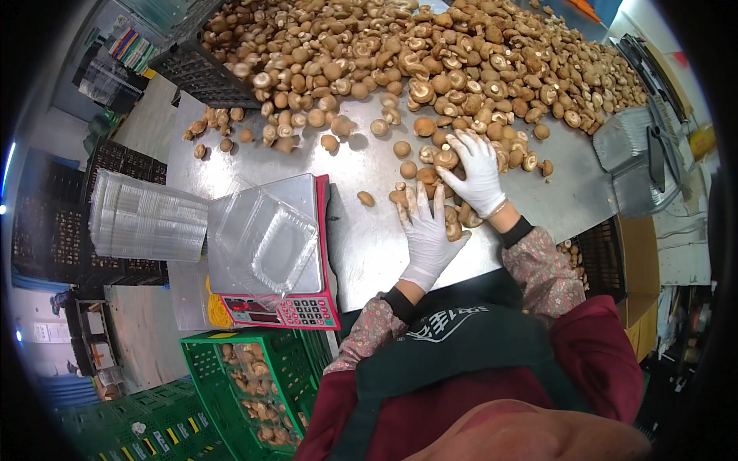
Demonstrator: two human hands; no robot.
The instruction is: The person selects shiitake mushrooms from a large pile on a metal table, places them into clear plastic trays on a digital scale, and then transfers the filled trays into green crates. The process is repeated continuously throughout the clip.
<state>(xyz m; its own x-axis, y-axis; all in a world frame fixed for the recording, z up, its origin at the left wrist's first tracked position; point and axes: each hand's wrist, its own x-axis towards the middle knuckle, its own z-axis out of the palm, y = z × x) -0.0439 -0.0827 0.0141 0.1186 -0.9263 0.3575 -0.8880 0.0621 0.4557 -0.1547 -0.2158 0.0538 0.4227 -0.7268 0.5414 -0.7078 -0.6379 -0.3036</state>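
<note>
My left hand (429, 239), in a white glove, lies on the steel tabletop (369, 242) with its fingers apart. Its fingertips reach the near edge of a small group of shiitake mushrooms (426, 176). The thumb is beside a few more mushrooms (454, 230). Farther forward, my gloved right hand (477, 176) is spread over the same group, its fingers against a brown cap (445, 159). Neither hand appears to grip a mushroom, though the palms are hidden. Left of my hands, an open clear plastic clamshell (282, 248) lies on a red electronic scale (320, 230).
A large mushroom heap (461, 63) covers the far table, beside a tipped black crate (210, 69). Stacked clear clamshells stand left (150, 216) and right (622, 141). A green crate (199, 369) holds packed mushrooms below the table's left end. A cardboard box (640, 265) stands at right.
</note>
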